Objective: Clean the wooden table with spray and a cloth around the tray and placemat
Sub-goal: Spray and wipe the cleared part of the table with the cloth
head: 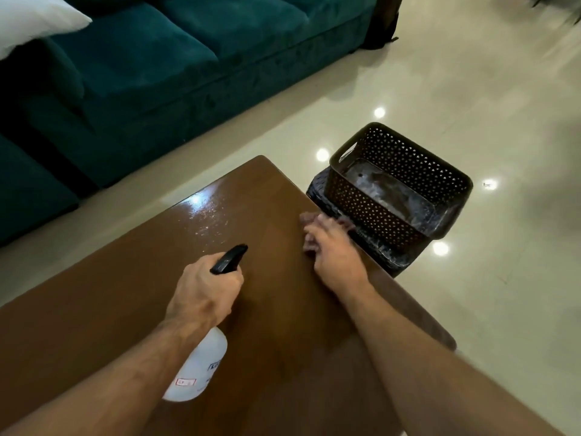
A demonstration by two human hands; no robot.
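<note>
The brown wooden table (132, 309) fills the lower left, and a wet, shiny patch (207, 215) lies near its far corner. My left hand (204, 294) grips a spray bottle (201, 366) with a white body and a black trigger head (229, 259), its nozzle pointing toward the wet patch. My right hand (333, 250) presses down at the table's right edge, blurred by motion. A small pinkish-brown cloth (309, 219) shows under its fingers. No tray or placemat is in view.
A dark perforated plastic basket (405, 158) sits on a dark woven stool (317, 187) close to the table's right edge. A teal sofa (141, 67) with a white cushion (34, 20) stands beyond the table. Glossy cream floor tiles (471, 89) surround everything.
</note>
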